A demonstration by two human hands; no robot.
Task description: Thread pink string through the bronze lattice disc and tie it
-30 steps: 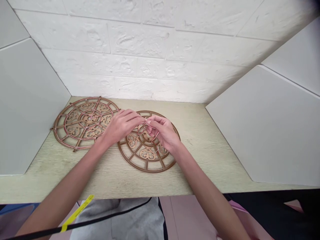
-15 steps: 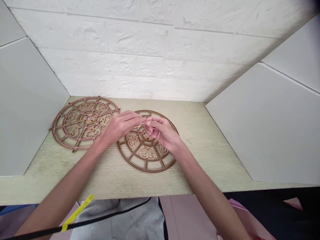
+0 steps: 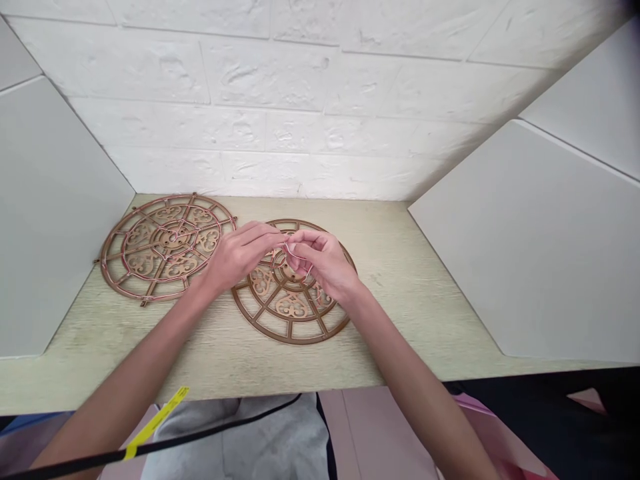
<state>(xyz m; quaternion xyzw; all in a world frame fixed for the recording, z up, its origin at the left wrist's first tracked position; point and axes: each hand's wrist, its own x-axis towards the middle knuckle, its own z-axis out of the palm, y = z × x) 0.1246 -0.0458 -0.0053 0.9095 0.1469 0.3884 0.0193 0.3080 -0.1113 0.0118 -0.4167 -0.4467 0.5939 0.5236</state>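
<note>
Two round bronze-coloured lattice discs with scrollwork lie flat on the tabletop. The left disc (image 3: 106, 250) has thin pinkish wire laid along its spokes and rings. My left hand (image 3: 240, 257) and my right hand (image 3: 323, 263) hover over the right disc (image 3: 290, 338), hiding part of its middle. Between their fingertips runs a thin pinkish wire (image 3: 295, 253), bent into a small loop. Both hands seem to pinch it, though the fingers partly hide the grip.
A pale wood-grain table (image 3: 400, 313) carries the discs, with a white brick-textured wall (image 3: 300, 133) behind and white angled panels (image 3: 550, 247) at both sides. Below the table's front edge hang a yellow strap (image 3: 156, 422) and a black cord over a grey garment.
The view has shifted slightly, moving the discs a little left in the picture. The wire loop between my fingers has changed shape. My hands remain over the right disc.
</note>
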